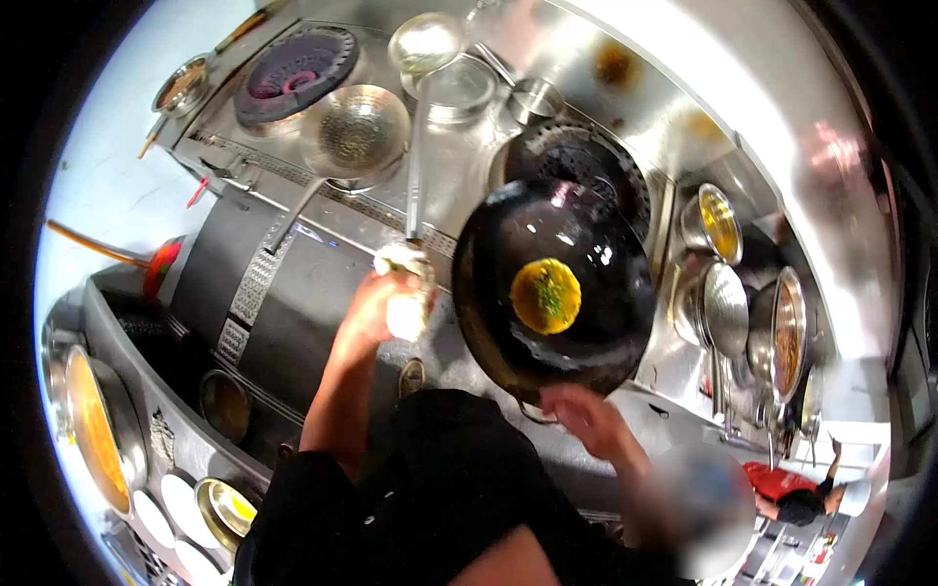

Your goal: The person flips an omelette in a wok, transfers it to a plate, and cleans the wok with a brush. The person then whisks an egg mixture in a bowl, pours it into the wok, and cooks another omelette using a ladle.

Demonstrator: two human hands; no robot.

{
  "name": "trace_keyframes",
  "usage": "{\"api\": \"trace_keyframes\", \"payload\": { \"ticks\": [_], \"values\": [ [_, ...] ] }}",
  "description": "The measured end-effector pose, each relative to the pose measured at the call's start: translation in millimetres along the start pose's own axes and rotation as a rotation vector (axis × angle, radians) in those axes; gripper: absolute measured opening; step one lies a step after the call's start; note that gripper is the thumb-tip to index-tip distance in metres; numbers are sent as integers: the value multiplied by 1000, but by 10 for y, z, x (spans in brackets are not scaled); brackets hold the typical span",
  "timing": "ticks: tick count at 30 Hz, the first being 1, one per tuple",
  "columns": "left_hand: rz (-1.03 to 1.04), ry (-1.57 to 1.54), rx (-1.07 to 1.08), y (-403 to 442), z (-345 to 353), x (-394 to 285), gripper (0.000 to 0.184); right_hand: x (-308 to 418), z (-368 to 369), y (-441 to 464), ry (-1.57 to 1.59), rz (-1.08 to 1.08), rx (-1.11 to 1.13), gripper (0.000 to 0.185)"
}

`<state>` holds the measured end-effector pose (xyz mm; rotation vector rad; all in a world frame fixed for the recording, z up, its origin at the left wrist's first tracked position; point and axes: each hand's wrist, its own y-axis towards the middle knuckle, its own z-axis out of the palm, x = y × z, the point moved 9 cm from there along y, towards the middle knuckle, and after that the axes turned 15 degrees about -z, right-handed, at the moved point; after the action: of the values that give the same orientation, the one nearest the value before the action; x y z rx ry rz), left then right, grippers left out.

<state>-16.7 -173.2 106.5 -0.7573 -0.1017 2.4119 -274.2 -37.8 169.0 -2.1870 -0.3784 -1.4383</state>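
My left hand is closed around the grip end of a long-handled ladle, with a white cloth-like wrap bunched at the grip. The ladle's bowl is held out over the far side of the stove. A dark wok is in front of me, its pan tilted towards me. Inside it lies a round yellow omelette with chopped greens in its middle. At the wok's near rim, my right hand is slightly blurred, fingers extended, beside the loop handle. I cannot tell whether it touches the wok.
Behind the wok is a burner; another burner stands at the far left. A perforated strainer rests on the stove. Metal bowls line the right. A large pan is at the left. Another person stands at far right.
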Motion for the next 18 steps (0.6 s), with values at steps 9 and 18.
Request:
{"api": "trace_keyframes", "payload": {
  "ticks": [9, 18],
  "values": [
    [-351, 594, 255, 313, 2188, 2136, 26, -334, -1144, 5, 950, -430, -620, 28],
    [-676, -162, -758, -1082, 274, 3278, 38, -1833, -2120, -2223, 715, -134, -906, 18]
  ]
}}
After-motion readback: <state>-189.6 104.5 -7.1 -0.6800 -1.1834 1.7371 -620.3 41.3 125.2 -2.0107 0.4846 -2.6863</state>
